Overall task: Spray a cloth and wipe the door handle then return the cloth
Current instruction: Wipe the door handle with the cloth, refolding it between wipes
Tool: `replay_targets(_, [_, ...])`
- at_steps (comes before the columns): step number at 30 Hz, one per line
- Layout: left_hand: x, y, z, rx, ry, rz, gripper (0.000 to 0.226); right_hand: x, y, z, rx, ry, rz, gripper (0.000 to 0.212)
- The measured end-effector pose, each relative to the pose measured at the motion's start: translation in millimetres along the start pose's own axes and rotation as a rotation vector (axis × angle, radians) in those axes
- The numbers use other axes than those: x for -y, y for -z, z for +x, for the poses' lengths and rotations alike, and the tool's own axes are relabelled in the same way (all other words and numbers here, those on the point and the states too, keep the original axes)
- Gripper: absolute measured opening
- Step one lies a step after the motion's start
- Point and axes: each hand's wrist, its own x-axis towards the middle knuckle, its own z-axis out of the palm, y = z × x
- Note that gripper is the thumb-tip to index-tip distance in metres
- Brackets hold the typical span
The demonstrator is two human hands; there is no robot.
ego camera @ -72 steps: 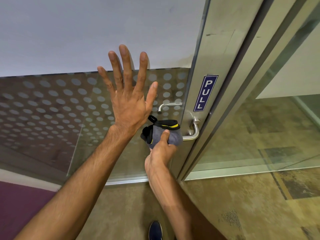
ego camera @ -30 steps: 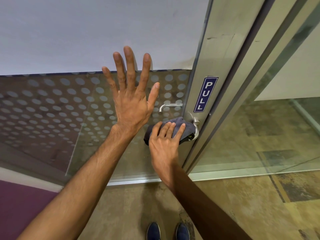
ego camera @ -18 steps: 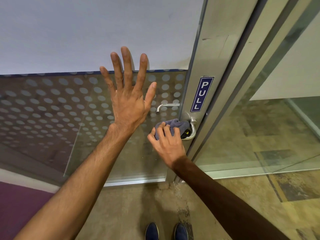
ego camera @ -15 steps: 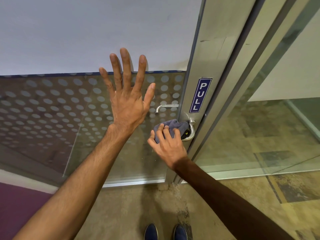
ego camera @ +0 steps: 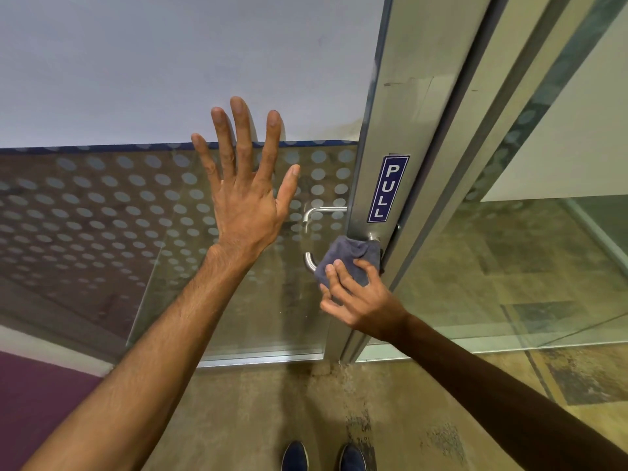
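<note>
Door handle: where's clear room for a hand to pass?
Free: glass between the left hand and the door handle; also below the handle, down to the bottom rail. Crowded: handle base at the door frame, under the cloth and right hand.

The cloth (ego camera: 353, 258) is a muted blue-grey, plain, with no pattern showing. The door handle (ego camera: 310, 261) is brushed silver metal, as is the door frame (ego camera: 404, 96). The PULL sign (ego camera: 388, 188) is dark blue with white letters and a thin white border. The glass door panel (ego camera: 136, 205) carries rows of pale frosted dots under a solid frosted upper band. The floor (ego camera: 258, 409) is mottled tan and olive. The shoes (ego camera: 295, 455) are dark navy.
</note>
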Motion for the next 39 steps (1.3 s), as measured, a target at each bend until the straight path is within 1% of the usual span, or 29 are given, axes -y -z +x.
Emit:
replay_targets(6, [-2.4,3.5,0.3,0.027,0.016,-0.008,0.070,-24.9,4.1,-37.7,0.110,-0.011,0.050,0.034])
replay_targets(10, [-3.1,4.9,1.2,0.038,0.023,-0.026,0.070,-28.5,2.9,-52.0,0.103,-0.074,0.059,0.031])
replay_targets(13, [-3.4,5.9,2.2,0.043,0.026,-0.027,0.071,-25.3,7.7,-60.8,0.091,-0.178,0.070,0.024])
replay_targets(15, [-3.2,6.4,1.7,0.047,0.027,-0.030,0.071,-24.8,16.0,-63.3,0.112,-0.270,0.126,0.031])
replay_targets(16, [-3.3,6.3,1.6,0.047,0.027,-0.031,0.071,-24.4,21.3,-62.3,0.123,-0.353,0.187,0.033])
replay_targets(17, [-3.5,6.2,1.8,0.046,0.027,-0.031,0.071,-22.3,26.8,-60.5,0.128,-0.482,0.282,0.033])
replay_targets(18, [-3.7,6.0,2.0,0.047,0.027,-0.034,0.072,-19.6,31.5,-59.1,0.135,-0.666,0.423,0.038])
replay_targets(20, [-3.5,5.4,2.6,0.050,0.029,-0.036,0.072,-10.7,40.5,-58.3,0.102,-1.115,0.796,0.050])
replay_targets(21, [-3.4,5.3,2.8,0.051,0.030,-0.035,0.072,-5.7,45.7,-57.0,-0.003,-1.358,0.966,0.056])
replay_targets(23, [-3.2,5.8,2.4,0.052,0.029,-0.034,0.072,-2.1,53.6,-52.2,-0.305,-1.778,1.296,0.063])
replay_targets(24, [-3.2,6.1,2.2,0.052,0.028,-0.034,0.072,-3.9,54.8,-48.6,-0.447,-1.928,1.471,0.061])
replay_targets(25, [-3.2,6.4,2.1,0.053,0.028,-0.034,0.072,-7.2,54.0,-44.6,-0.516,-2.026,1.619,0.055])
replay_targets(27, [-3.5,7.4,2.2,0.057,0.025,-0.033,0.071,-17.7,46.6,-35.2,-0.472,-2.085,1.821,0.041])
replay_targets(28, [-3.8,7.9,2.4,0.059,0.024,-0.031,0.071,-23.6,42.3,-29.7,-0.452,-2.097,1.900,0.038])
replay_targets(30, [-3.9,9.0,2.6,0.062,0.023,-0.026,0.071,-34.1,33.6,-20.5,-0.449,-2.137,2.035,0.042])
replay_targets(34, [-4.6,10.3,1.8,0.066,0.023,-0.023,0.070,-45.0,23.1,-9.2,-0.416,-2.215,2.091,0.046])
replay_targets(39, [-5.4,11.7,1.9,0.062,0.024,-0.027,0.070,-39.3,18.1,0.8,-0.337,-2.210,2.112,0.045])
